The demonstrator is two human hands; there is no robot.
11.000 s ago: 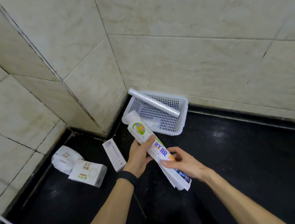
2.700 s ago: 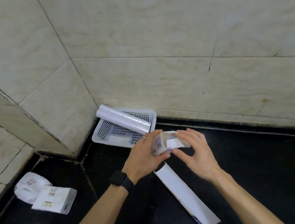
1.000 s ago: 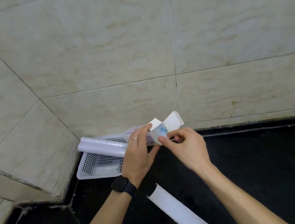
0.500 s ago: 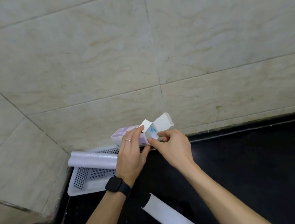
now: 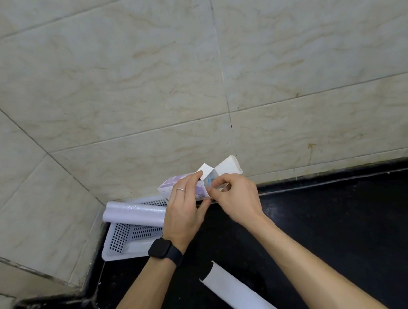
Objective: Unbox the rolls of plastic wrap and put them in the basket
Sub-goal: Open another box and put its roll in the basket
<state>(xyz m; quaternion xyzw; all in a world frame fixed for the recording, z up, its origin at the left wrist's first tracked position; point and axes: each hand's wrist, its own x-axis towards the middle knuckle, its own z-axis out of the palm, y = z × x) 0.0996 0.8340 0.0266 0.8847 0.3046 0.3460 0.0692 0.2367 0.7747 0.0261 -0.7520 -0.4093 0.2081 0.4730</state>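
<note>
Cardboard box (image 5: 170, 184) is gripped mid-frame by the left hand (image 5: 184, 215), fingers curled; its open end is pinched by the right hand (image 5: 241, 201). 1 roll (image 5: 133, 210) is laid across the basket (image 5: 118, 255), centre-left. The flap (image 5: 228, 166) could be torn by hard tugging.

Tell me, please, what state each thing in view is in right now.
box, held up, end flaps open
left hand, grips the box
right hand, pinches at the box's open end
roll, unboxed, lying across the basket
basket, upright on the counter
flat box, lying on the counter
</note>
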